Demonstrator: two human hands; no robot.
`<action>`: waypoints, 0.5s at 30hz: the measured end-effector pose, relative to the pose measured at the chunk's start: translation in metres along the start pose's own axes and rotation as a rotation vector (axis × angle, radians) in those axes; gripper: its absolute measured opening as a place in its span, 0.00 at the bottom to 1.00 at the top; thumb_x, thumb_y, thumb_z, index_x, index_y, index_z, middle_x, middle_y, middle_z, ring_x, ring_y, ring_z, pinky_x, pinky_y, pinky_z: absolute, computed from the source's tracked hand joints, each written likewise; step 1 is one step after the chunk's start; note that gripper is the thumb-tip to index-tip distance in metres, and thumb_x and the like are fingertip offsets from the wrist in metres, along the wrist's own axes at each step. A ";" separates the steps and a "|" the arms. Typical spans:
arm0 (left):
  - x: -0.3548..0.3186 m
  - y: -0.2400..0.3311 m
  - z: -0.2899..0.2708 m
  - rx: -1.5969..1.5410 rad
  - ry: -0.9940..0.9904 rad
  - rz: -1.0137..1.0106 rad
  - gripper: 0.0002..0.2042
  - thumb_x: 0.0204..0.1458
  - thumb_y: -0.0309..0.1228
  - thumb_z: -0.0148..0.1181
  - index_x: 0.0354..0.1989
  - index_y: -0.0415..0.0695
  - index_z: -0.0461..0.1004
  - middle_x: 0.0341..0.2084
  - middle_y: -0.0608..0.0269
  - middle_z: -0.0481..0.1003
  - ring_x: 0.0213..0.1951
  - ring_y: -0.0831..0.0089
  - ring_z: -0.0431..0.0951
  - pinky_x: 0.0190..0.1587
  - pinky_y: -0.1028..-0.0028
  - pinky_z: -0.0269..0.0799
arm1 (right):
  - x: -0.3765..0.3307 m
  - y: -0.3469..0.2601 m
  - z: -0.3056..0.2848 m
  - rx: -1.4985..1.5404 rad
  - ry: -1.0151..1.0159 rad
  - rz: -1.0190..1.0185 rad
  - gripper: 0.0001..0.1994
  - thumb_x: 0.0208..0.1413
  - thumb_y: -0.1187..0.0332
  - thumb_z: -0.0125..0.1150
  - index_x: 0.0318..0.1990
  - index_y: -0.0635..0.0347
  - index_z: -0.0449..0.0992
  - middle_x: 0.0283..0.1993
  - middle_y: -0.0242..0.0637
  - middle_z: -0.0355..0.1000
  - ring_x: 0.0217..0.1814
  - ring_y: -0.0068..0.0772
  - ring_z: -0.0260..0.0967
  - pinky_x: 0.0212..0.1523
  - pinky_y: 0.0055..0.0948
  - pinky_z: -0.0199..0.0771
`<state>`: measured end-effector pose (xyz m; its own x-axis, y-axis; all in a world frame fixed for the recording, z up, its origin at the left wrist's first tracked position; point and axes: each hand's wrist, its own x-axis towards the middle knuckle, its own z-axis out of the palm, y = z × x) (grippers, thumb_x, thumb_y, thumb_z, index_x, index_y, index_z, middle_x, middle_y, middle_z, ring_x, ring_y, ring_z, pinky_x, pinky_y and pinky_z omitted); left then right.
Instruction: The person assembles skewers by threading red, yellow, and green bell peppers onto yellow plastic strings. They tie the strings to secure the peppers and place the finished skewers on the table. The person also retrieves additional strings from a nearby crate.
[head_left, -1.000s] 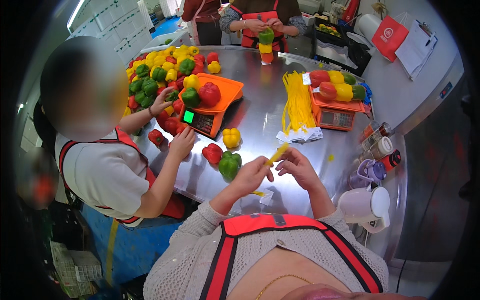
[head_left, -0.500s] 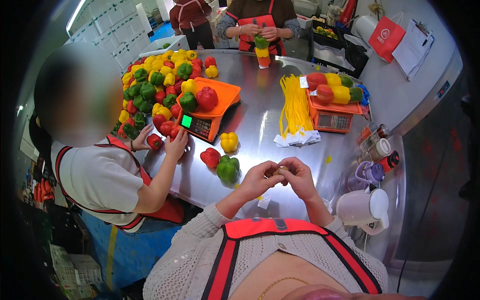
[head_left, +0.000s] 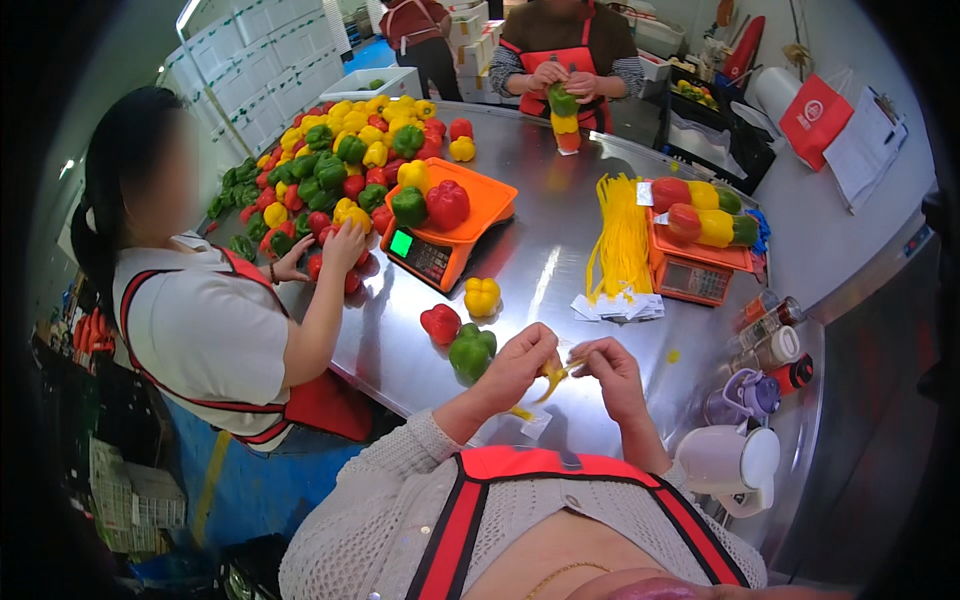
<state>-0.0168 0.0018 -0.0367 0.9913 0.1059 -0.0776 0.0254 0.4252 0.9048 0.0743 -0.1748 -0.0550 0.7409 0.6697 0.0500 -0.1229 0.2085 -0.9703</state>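
Note:
In front of my chest, my left hand (head_left: 517, 372) pinches a thin, bunched yellow strip that looks like netting (head_left: 550, 382). My right hand (head_left: 612, 375) closes thumb and fingers on the strip's other end. Below them a white tag (head_left: 536, 424) with a bit of yellow shows at the table edge; whether it joins the strip I cannot tell. Beside my left hand rest a green bell pepper (head_left: 472, 352), a red one (head_left: 440, 324) and a yellow one (head_left: 482, 297). Farther off lies a bundle of yellow net sleeves (head_left: 618, 240) with white tags.
An orange scale (head_left: 470, 212) carries three peppers; another scale (head_left: 695, 278) carries two tricolour pepper stacks. A pepper heap (head_left: 330, 165) covers the far left, where a co-worker's hands (head_left: 345, 245) reach in. Opposite, another person holds a pepper stack (head_left: 564, 120). Bottles and a kettle (head_left: 728, 460) line the right.
My hands have drawn slightly apart, baring the yellow strip between them. The view has shifted, so the table things sit lower and farther right. The left co-worker's hand has moved up toward the heap.

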 end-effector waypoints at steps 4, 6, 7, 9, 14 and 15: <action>-0.006 0.006 0.008 0.295 -0.114 -0.099 0.10 0.64 0.39 0.53 0.38 0.45 0.70 0.24 0.75 0.69 0.27 0.87 0.67 0.29 0.83 0.62 | 0.014 -0.004 -0.016 0.629 -0.013 0.063 0.06 0.67 0.67 0.49 0.41 0.58 0.68 0.41 0.35 0.71 0.42 0.34 0.72 0.51 0.40 0.75; -0.006 -0.007 -0.001 0.416 -0.265 -0.211 0.08 0.60 0.34 0.57 0.41 0.43 0.75 0.26 0.74 0.73 0.28 0.86 0.69 0.32 0.82 0.65 | 0.017 -0.013 -0.012 0.719 0.070 0.132 0.05 0.68 0.65 0.48 0.41 0.54 0.66 0.28 0.28 0.61 0.28 0.26 0.62 0.37 0.30 0.72; -0.005 -0.011 -0.006 0.382 -0.177 -0.186 0.09 0.60 0.34 0.57 0.41 0.42 0.75 0.27 0.73 0.74 0.29 0.85 0.70 0.34 0.81 0.67 | 0.019 -0.008 -0.014 0.753 0.008 0.157 0.05 0.68 0.65 0.48 0.40 0.54 0.66 0.26 0.27 0.58 0.26 0.24 0.58 0.33 0.28 0.67; -0.002 -0.014 -0.013 0.304 -0.014 -0.135 0.09 0.60 0.33 0.57 0.42 0.40 0.75 0.29 0.71 0.75 0.32 0.83 0.72 0.37 0.80 0.69 | 0.020 -0.002 -0.018 0.809 -0.105 0.204 0.05 0.68 0.64 0.48 0.39 0.52 0.66 0.23 0.25 0.53 0.22 0.20 0.50 0.24 0.22 0.57; 0.010 0.014 -0.011 -0.398 0.126 -0.077 0.09 0.65 0.35 0.49 0.39 0.43 0.69 0.28 0.66 0.72 0.33 0.73 0.74 0.42 0.71 0.73 | 0.003 -0.001 0.000 0.108 -0.206 0.390 0.06 0.64 0.67 0.55 0.45 0.56 0.70 0.24 0.20 0.57 0.19 0.12 0.47 0.19 0.18 0.46; 0.009 0.010 -0.015 -0.431 0.047 -0.087 0.08 0.65 0.35 0.49 0.39 0.43 0.69 0.27 0.67 0.70 0.30 0.75 0.72 0.38 0.72 0.71 | 0.003 0.003 -0.001 0.096 -0.223 0.395 0.06 0.63 0.67 0.55 0.44 0.57 0.70 0.24 0.20 0.57 0.19 0.12 0.47 0.19 0.18 0.46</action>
<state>-0.0095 0.0206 -0.0342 0.9806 0.0897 -0.1744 0.0429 0.7696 0.6371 0.0766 -0.1729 -0.0578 0.4664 0.8458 -0.2589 -0.4351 -0.0355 -0.8997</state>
